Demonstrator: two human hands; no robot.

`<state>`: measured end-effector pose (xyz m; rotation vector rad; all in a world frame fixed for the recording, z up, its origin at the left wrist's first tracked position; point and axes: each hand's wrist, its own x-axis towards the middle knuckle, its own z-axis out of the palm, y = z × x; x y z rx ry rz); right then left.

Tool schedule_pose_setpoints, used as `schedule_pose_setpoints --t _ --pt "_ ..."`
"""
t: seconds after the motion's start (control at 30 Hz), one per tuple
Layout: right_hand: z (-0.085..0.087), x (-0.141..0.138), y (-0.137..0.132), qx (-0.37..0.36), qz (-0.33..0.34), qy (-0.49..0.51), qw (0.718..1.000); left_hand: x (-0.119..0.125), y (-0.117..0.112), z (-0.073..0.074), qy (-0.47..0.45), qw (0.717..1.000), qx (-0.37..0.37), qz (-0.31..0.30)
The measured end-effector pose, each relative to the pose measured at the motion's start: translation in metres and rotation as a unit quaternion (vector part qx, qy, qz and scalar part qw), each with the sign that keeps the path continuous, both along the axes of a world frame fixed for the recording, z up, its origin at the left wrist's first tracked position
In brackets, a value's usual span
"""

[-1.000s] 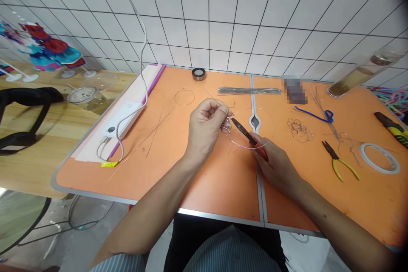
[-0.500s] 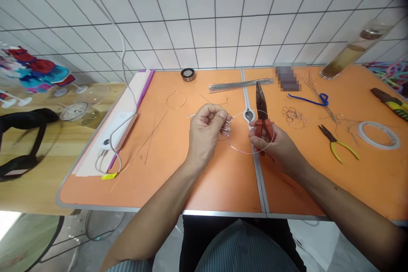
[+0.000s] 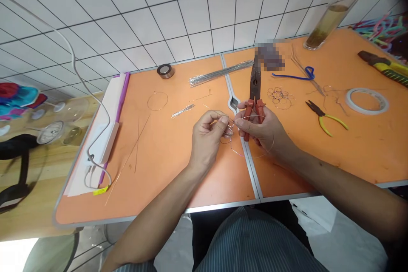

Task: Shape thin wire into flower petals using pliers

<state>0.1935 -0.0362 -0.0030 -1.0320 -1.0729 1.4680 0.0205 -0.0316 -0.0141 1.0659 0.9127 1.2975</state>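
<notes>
My left hand (image 3: 208,138) pinches a thin wire piece (image 3: 228,131) bent into small loops, with a large wire ring (image 3: 237,153) running from it towards the right. In my right hand (image 3: 267,129) are red-handled long-nose pliers (image 3: 255,85), held upright with dark jaws pointing to the wall. Its thumb and forefinger meet near the wire, close to the left fingertips; whether they pinch it I cannot tell. The ring passes in front of the right hand. Both hands hover over the orange table (image 3: 165,170), near its metal seam.
Straight wires (image 3: 219,73) lie bundled at the back beside black tape (image 3: 165,71). To the right are a flower-shaped wire piece (image 3: 280,97), yellow-handled pliers (image 3: 325,118), a white ring roll (image 3: 366,101) and a tall glass cylinder (image 3: 331,21). A white power strip (image 3: 103,143) sits left.
The view has turned and shifted. My right hand has come closer to my left, its thumb and forefinger now beside the wire loops. The pliers stay in the right hand.
</notes>
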Motion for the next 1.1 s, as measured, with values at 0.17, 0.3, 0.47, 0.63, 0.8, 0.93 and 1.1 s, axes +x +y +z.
schedule_pose_setpoints --t 0.17,0.3,0.47,0.63,0.8,0.93,1.1 --pt "-0.002 -0.001 0.0 -0.021 -0.008 -0.024 0.999 0.001 0.0 -0.002 0.005 1.0 0.01 0.0" --pt "-0.003 0.0 0.001 -0.009 -0.014 -0.047 0.999 -0.001 0.001 -0.002 0.005 1.0 -0.009 -0.013" --pt "0.0 0.001 0.001 -0.012 -0.026 -0.068 0.997 -0.003 0.001 0.0 0.027 0.999 -0.026 -0.011" --pt "0.005 -0.002 0.001 -0.015 -0.033 -0.071 0.997 -0.006 0.001 0.002 0.05 0.998 -0.022 -0.012" --pt "0.005 -0.003 0.001 -0.008 -0.033 -0.077 0.996 -0.01 0.003 0.002 0.035 0.997 -0.061 -0.021" --pt "0.001 -0.003 0.001 0.009 -0.03 -0.082 0.996 -0.01 0.005 0.003 0.027 0.996 -0.09 -0.015" --pt "0.0 0.0 -0.002 0.003 -0.011 -0.072 0.997 -0.013 0.005 0.006 0.021 0.998 -0.063 0.006"
